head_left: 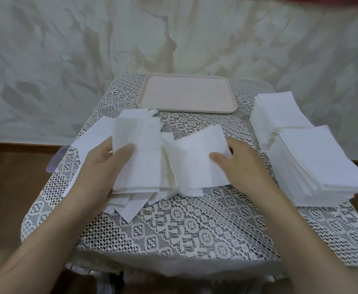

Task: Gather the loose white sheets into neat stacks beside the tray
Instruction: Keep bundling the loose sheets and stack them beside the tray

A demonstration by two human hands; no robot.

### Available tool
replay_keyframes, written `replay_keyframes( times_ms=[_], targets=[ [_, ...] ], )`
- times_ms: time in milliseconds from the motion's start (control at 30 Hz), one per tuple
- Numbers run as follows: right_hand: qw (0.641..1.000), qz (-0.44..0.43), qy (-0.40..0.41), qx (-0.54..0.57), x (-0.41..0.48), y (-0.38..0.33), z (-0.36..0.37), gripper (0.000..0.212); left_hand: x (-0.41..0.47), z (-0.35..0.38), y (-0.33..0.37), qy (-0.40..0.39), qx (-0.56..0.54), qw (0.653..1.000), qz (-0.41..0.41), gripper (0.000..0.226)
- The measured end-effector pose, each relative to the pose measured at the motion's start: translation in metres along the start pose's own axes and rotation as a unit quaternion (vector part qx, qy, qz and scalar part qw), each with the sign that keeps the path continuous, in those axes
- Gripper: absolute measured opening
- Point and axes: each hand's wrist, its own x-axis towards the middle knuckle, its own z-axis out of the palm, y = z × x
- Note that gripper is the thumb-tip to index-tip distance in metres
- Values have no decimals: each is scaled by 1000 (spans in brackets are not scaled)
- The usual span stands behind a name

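Head view: two tall, square-edged stacks (313,162) sit right of the beige tray (187,94), yet a splayed pile of thin, soft sheets (131,200) remains on the lace-covered worktop (195,230). The left hand (106,160) has its grip pinched on a bundle (140,149) from it. The right hand (245,164) pinches one curling sheet (197,160) alongside.

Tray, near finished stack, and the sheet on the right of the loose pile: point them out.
tray (186,96): head view, bare floor at its middle.
near stack (322,164): head view, middle of top sheet.
right sheet (195,164): head view, centre of its face.
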Motion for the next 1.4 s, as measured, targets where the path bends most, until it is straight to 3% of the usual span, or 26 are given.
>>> replay_keyframes(
  times_ms=[133, 300, 467, 600, 733, 833, 967, 1167, 1400],
  targets=[
    [993, -3, -10, 118, -2, 1, -12, 16, 0, 0, 1, -6, -4, 1000, 1, 22],
    [1000, -23, -6, 3, -9, 3, -8, 12, -2, 5, 4, -20, -2, 1000, 2, 21],
    [984, 10, -21, 175, -6, -1, -13, 21, -1, 7, 5, -17, -1, 1000, 7, 20],
    [984, 47, -73, 159, -5, 3, -10, 19, -1, 12, 7, -6, -1, 1000, 11, 19],
    [981, 49, -38, 183, -5, -1, -13, 6, 0, 14, 9, -14, -18, 1000, 4, 20],
    [947, 44, 5, 319, -7, -11, -18, 9, 0, 20, 14, -27, -56, 998, -1, 23],
    [897, 31, -9, 442, -12, -23, -23, 9, -1, 28, 13, -44, -56, 997, -3, 23],
    [934, 7, -17, 356, -21, -30, -4, 6, -8, 37, 6, -67, -54, 996, -29, 28],
    [941, -36, -6, 338, -28, -41, 11, 7, -14, 44, 6, -80, -112, 989, -51, 39]
  ],
)
